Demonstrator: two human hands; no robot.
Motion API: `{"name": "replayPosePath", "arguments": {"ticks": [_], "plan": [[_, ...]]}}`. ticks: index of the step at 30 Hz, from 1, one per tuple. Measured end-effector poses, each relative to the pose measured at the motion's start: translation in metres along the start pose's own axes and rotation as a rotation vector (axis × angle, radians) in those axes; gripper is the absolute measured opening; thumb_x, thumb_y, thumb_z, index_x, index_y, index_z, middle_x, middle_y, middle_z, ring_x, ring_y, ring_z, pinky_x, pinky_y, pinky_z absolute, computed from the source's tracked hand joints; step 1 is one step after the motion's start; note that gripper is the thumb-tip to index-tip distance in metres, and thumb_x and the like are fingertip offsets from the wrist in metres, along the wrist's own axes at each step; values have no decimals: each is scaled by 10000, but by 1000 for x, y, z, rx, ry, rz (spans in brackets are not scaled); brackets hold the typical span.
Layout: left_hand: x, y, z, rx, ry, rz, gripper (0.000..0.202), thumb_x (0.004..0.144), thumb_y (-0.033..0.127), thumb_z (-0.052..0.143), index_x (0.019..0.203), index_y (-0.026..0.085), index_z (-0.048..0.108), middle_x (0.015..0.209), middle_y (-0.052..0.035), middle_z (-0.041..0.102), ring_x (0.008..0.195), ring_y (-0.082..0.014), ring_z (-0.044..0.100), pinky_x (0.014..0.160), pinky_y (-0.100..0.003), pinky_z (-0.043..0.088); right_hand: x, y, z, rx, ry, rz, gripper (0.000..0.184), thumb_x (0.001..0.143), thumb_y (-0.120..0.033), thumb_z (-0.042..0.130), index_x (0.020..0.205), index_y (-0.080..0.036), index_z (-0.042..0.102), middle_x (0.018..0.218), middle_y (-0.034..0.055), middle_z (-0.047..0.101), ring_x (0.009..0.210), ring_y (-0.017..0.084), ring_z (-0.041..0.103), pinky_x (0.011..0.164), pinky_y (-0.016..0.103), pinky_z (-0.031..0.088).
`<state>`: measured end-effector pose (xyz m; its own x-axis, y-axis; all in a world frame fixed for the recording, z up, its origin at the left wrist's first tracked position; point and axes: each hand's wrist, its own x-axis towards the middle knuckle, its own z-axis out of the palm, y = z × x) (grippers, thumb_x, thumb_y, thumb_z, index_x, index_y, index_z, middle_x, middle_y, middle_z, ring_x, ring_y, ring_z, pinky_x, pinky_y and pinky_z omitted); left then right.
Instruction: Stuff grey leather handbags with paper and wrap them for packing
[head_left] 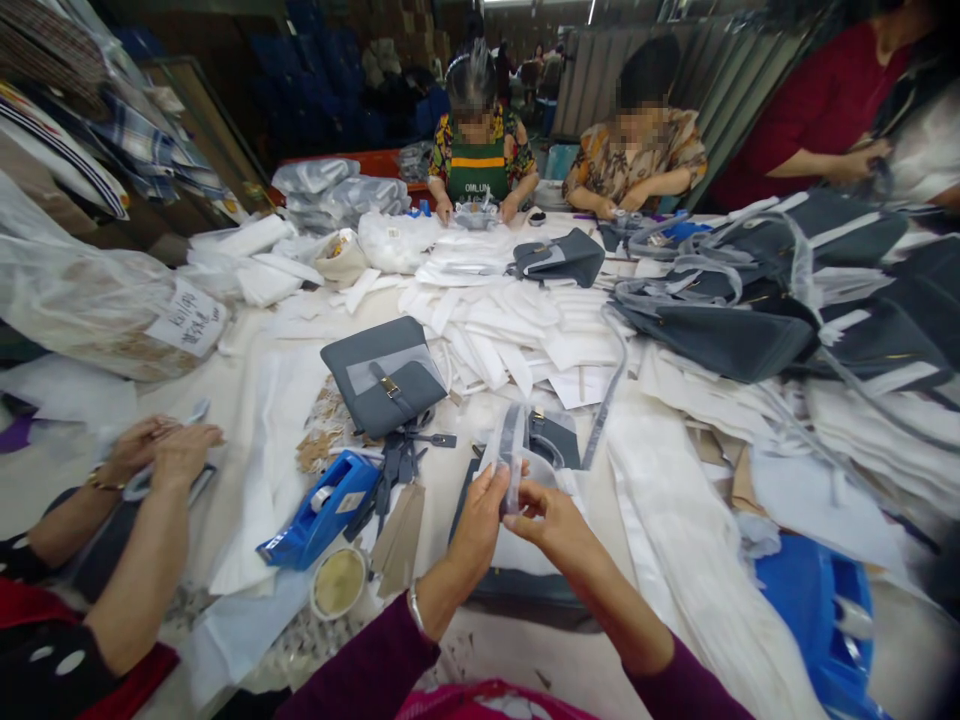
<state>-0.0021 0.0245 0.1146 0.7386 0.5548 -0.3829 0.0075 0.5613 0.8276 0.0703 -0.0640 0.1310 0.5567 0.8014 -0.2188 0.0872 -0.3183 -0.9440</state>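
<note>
In the head view, my left hand (480, 518) is closed around a bag handle (513, 440) wrapped in clear plastic film. My right hand (553, 515) pinches the same wrapped handle from the other side, thumb and fingertips meeting near it. Below both hands lies a dark grey handbag (517, 590), with white sheet material over part of it. A grey flap bag (386, 375) with a gold buckle rests beyond my left hand. Dark luggage tags (397, 460) are piled beside that flap bag.
A blue tape dispenser (322, 510) and a round tub (339, 582) stand left of my arms; another blue dispenser (817, 620) is at the right. Dark bags (720, 330) are heaped at the right. A co-worker's hands (176, 450) work at the left; other people sit across the table.
</note>
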Motion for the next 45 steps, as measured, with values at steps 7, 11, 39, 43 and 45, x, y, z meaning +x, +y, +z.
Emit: {"name": "replayPosePath", "arguments": {"ticks": [7, 11, 39, 43, 45], "plan": [[20, 13, -6, -80, -188, -146, 445, 769, 464, 685, 997, 82, 692, 962, -144, 687, 891, -227, 640, 813, -332, 498, -10, 30, 11, -365, 225, -514, 275, 869, -99, 416, 806, -217, 656, 805, 30, 644, 851, 195, 567, 882, 398, 365], [18, -2, -10, 59, -50, -73, 459, 785, 495, 652, 1002, 91, 684, 956, -142, 687, 869, -230, 645, 813, -341, 492, -11, 39, 13, -251, 200, -315, 187, 770, -104, 512, 846, -213, 645, 935, 41, 667, 913, 223, 576, 854, 396, 386], [36, -40, -14, 278, 4, 45, 381, 756, 512, 669, 893, 157, 675, 868, -59, 668, 891, -206, 592, 832, -292, 441, 3, 65, 20, 252, 125, 180, 124, 605, -214, 605, 722, -196, 571, 605, -43, 438, 562, 125, 367, 546, 258, 327], [39, -46, -13, 199, 21, -53, 419, 765, 535, 653, 941, 156, 674, 902, -76, 683, 897, -207, 609, 836, -293, 448, 12, 68, 23, 307, 114, 180, 161, 603, -216, 600, 762, -191, 602, 654, -30, 497, 594, 127, 397, 567, 259, 346], [42, -45, -15, 162, -3, -160, 485, 746, 577, 652, 928, 129, 684, 809, -72, 679, 758, -187, 616, 719, -281, 461, 11, 68, 23, 197, 83, 75, 148, 606, -194, 603, 754, -195, 615, 714, -16, 541, 662, 147, 451, 625, 279, 388]]}}
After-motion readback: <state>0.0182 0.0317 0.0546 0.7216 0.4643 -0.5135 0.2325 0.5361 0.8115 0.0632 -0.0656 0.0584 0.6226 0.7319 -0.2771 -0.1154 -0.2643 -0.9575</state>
